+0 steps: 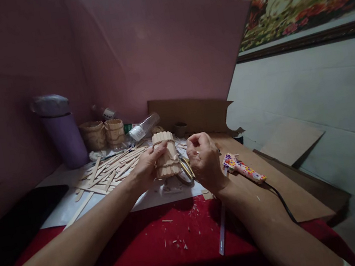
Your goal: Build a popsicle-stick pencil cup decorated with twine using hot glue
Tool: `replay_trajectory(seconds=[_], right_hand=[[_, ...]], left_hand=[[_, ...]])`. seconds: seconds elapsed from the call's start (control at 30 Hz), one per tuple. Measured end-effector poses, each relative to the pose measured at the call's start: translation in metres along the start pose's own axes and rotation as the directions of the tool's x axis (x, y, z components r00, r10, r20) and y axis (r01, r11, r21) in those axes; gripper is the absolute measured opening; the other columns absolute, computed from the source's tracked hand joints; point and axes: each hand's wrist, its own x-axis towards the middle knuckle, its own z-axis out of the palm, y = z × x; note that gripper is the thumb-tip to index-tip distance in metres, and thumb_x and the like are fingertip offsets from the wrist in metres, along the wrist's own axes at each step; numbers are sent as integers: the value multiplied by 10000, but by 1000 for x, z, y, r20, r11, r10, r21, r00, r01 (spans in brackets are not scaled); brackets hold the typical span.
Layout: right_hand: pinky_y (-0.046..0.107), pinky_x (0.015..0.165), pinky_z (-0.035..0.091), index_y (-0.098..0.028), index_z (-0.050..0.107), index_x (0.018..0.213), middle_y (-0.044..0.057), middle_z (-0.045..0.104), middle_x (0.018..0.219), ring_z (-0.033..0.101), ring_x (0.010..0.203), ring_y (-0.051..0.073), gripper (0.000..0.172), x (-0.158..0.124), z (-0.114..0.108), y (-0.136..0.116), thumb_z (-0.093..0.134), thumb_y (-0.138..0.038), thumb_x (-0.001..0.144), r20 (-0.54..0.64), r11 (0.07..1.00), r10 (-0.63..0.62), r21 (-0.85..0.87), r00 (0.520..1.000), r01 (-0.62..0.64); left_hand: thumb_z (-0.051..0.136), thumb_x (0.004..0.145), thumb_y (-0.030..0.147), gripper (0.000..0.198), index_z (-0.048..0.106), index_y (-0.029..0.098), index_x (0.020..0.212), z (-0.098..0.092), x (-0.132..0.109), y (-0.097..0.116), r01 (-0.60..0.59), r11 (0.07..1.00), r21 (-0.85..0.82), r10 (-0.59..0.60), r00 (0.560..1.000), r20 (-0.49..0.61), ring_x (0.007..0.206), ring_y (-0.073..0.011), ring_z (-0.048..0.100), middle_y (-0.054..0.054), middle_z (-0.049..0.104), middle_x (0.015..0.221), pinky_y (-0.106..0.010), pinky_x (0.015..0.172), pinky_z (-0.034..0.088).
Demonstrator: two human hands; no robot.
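My left hand [149,166] grips a small round cup made of craft sticks [166,155], with its thumb across the side. A twisted cord runs round the cup near its top and bottom. Close by on the right, my right hand [203,158] is curled with thumb and fingers pinched together; a tiny pale bit shows at the fingers, but what they hold is too small to name. Between the hands, partly behind the cup, lie scissors with yellowish handles [187,169]. A flower-patterned glue gun [244,169] rests beside my right wrist.
Loose craft sticks [106,173] are heaped on white paper at left. Behind them stand a purple tumbler [66,139], two finished-looking wooden cups [115,133] and a plastic bottle [144,127]. A clear glue stick [222,229] and wood scraps lie on the red cloth [131,248]; cardboard [285,197] covers the right.
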Motion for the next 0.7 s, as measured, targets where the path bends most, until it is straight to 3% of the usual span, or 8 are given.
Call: replay_trajectory(seconds=[0.1, 0.33, 0.43, 0.57, 0.63, 0.7], right_hand=[[373, 753, 462, -215, 520, 899, 62, 600, 852, 566, 796, 214, 94, 1, -4, -3, 450, -265, 935, -78, 996, 50, 77, 996, -44], [373, 764, 485, -220, 506, 917, 54, 590, 864, 580, 819, 206, 77, -4, -4, -11, 440, -246, 946, -3, 985, -21, 171, 1000, 21], [361, 770, 491, -230, 491, 952, 53, 594, 906, 587, 828, 193, 66, -2, -5, -13, 442, -272, 968, -107, 964, 79, 263, 991, -48], [331, 736, 497, -249, 450, 955, 40, 594, 938, 577, 771, 156, 67, 3, -7, -16, 425, -289, 1002, -261, 869, 255, 483, 931, -103], [320, 712, 496, -251, 456, 940, 20, 587, 877, 576, 741, 152, 61, 3, -8, -16, 456, -281, 994, -225, 850, 263, 515, 938, -115], [319, 706, 499, -247, 485, 944, 11, 598, 837, 595, 743, 159, 29, 1, -7, -17, 492, -249, 973, -111, 863, 192, 493, 975, -114]], left_hand=[[791, 765, 458, 424, 655, 149, 1021, -2, 1, 0, 29, 995, -91, -25, 999, 44, 665, -184, 678, -63, 704, 826, -342, 663, 594], [719, 833, 463, 435, 669, 137, 1119, -4, 0, 1, 82, 978, -192, -62, 992, 105, 795, -231, 716, -123, 735, 984, -403, 777, 600], [713, 835, 467, 441, 669, 138, 1125, -6, -2, 4, 91, 973, -214, -74, 993, 87, 799, -240, 717, -121, 738, 976, -430, 794, 596], [708, 838, 444, 413, 672, 142, 1117, -8, -5, 8, 100, 969, -224, -89, 994, 55, 768, -243, 721, -102, 743, 924, -457, 803, 596], [694, 847, 439, 408, 670, 140, 1124, -8, -6, 9, 98, 969, -229, -85, 994, 65, 774, -249, 724, -106, 747, 918, -452, 795, 600], [675, 860, 435, 403, 668, 134, 1128, -8, -6, 9, 94, 969, -230, -77, 994, 81, 783, -250, 727, -115, 752, 925, -434, 776, 606]])
